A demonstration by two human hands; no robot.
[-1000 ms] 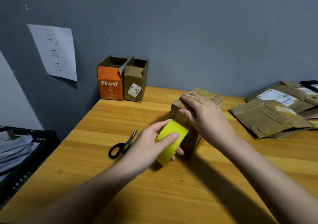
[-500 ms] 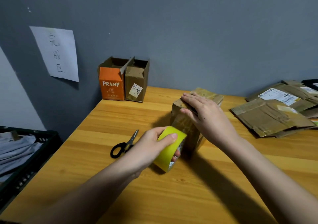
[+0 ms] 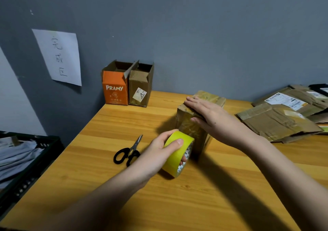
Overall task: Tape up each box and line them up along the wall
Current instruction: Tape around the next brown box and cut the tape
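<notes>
1. Far left: a black slatted crate holding pale folded cloth stands beside the desk. A white paper sheet with handwritten characters hangs on the matte grey wall.
2. Against the wall stand an orange printed box and a plain brown box, touching, both with top flaps open.
3. Black-handled scissors lie flat on the wood-grain desk, just left of the hands.
4. The left hand has its fingers curled round a glossy yellow tape roll, which sits against the near face of the box in hand.
5. That box, worn creased cardboard with shiny tape on it, stands mid-desk, apart from the wall. The right hand presses flat on its top, fingers straight.
6. Judgement: taping is under way; next, tape wants drawing taut, then cutting.
7. Far right: flattened cartons with labels, stacked.
</notes>
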